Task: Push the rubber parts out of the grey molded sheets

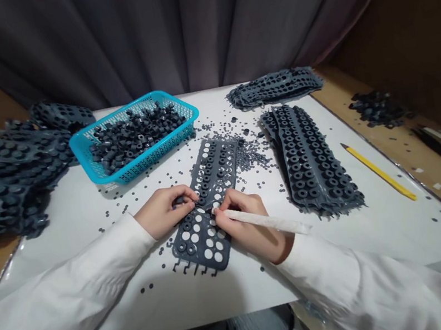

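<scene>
A dark grey perforated rubber sheet (200, 253) lies at a slant in front of me, with round ring-shaped parts in some holes and white showing through others. At its left edge my left hand (168, 210) is closed, thumb and fingertips pinching the sheet near its middle. My right hand (251, 222) rests over the right side and grips a white, pen-like stick (270, 220); its working tip is hidden by the fingers. Small dark discs (251, 157) are scattered just beyond the sheet.
A blue plastic basket (92, 172) full of small black rubber parts stands at back left. Stacked rubber sheets (307, 156) lie right, another bundle (275, 87) behind, and a large pile (5, 167) left. A yellow utility knife (377, 171) lies near the right edge.
</scene>
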Available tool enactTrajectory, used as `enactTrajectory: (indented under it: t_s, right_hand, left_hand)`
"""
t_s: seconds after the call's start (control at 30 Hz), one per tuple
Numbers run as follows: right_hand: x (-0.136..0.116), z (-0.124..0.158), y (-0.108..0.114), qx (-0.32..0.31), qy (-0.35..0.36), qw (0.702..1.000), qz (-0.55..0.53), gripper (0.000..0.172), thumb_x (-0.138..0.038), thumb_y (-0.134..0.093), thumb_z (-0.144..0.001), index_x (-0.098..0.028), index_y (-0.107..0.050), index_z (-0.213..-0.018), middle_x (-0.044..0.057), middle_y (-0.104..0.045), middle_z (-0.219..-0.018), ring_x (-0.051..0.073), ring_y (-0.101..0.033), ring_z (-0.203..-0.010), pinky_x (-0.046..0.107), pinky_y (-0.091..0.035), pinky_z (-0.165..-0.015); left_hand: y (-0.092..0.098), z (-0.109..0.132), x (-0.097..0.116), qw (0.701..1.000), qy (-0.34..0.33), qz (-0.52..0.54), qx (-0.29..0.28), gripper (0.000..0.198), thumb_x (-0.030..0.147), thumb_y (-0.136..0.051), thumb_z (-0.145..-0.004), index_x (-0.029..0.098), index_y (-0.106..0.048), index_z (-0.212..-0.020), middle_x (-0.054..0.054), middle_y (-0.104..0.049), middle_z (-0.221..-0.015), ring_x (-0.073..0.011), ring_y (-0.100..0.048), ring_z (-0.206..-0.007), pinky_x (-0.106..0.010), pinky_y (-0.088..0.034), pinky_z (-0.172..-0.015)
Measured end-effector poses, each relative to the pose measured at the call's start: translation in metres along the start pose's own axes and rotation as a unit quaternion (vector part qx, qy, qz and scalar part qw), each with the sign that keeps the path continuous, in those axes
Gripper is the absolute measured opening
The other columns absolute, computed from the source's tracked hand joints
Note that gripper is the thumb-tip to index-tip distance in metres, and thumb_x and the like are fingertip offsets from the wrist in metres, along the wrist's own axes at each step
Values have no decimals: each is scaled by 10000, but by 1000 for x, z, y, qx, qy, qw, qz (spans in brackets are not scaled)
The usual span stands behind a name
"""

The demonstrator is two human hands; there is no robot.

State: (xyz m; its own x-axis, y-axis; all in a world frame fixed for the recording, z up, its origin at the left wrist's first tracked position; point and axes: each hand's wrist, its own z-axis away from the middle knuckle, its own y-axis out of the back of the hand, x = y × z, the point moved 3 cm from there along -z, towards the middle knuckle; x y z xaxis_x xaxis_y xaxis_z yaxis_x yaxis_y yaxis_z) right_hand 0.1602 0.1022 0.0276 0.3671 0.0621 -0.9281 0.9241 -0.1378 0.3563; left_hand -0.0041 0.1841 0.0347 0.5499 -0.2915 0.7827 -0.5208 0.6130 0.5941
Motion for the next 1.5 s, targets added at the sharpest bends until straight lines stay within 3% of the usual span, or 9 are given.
enactTrajectory:
  t_s: [0.17,0.37,0.57,0.73,1.07,1.23,1.3,1.4,1.5]
  right_hand:
    - [-1,2,0,-10,-7,1000,-19,184,-164,-581,-748,-193,-459,-614,-69,-486,-492,79,-434,-455,185,-324,-468]
    - [1,-5,6,50,2,998,-34,198,-180,-583,-770,-194,-466,-610,-70,-455,-513,85,-426,-484,192,-314,-472]
    - [4,-9,4,41,-2,999,-24,190,-190,-590,-772,-189,-485,-614,-69,-471,-523,83,-428,-489,192,-309,-478]
    - [5,-7,3,32,0,999,-12,185,-205,-580,-780,-192,-487,-621,-67,-472,-521,87,-431,-484,198,-315,-484]
    - [0,-9,3,25,-11,1000,9,200,-168,-554,-749,-206,-435,-592,-65,-451,-511,97,-439,-481,205,-315,-483]
    - [1,-8,0,30,-10,999,34,202,-166,-543,-727,-211,-424,-571,-65,-436,-475,104,-427,-461,217,-306,-488]
    - [2,-8,-1,35,-11,999,35,203,-168,-542,-728,-212,-421,-571,-68,-425,-466,102,-412,-455,217,-298,-482]
    - [3,-9,-1,29,-20,999,25,192,-172,-548,-734,-208,-439,-581,-66,-448,-476,101,-433,-464,211,-306,-481]
    - [3,-12,2,41,-18,999,0,178,-192,-564,-744,-203,-467,-594,-59,-486,-507,105,-472,-495,204,-337,-496]
  left_hand:
    - [0,7,8,1000,-19,-22,7,214,252,-553,-741,160,-625,-920,4,-641,-805,-90,-421,-529,-202,-345,-504]
    - [7,-5,14,995,-46,-83,32,188,275,-543,-771,154,-631,-885,20,-611,-661,-91,-439,-490,-199,-351,-493]
    - [8,-26,28,958,-175,-216,-66,167,149,-576,-736,156,-640,-890,-26,-642,-796,-145,-576,-706,-230,-426,-679]
    - [5,-33,35,921,-194,-299,-156,200,157,-604,-760,185,-656,-950,-47,-630,-880,-183,-602,-800,-250,-448,-714]
    - [-4,-31,35,872,-197,-421,-154,160,172,-498,-864,197,-652,-829,-32,-625,-830,-174,-607,-747,-243,-414,-615]
    - [-1,-26,19,914,-239,-314,-92,213,201,-419,-898,196,-620,-827,-29,-623,-816,-161,-592,-756,-243,-427,-672]
    - [6,-23,13,948,-231,-218,-21,213,260,-421,-910,188,-614,-857,-40,-635,-836,-156,-589,-766,-248,-435,-703]
    - [18,-17,4,982,-141,-76,97,178,328,-510,-868,174,-595,-837,-35,-624,-793,-153,-566,-724,-256,-429,-666]
    - [17,-14,-5,986,-6,137,99,168,349,-533,-819,183,-523,-849,8,-534,-668,-113,-457,-532,-230,-353,-488]
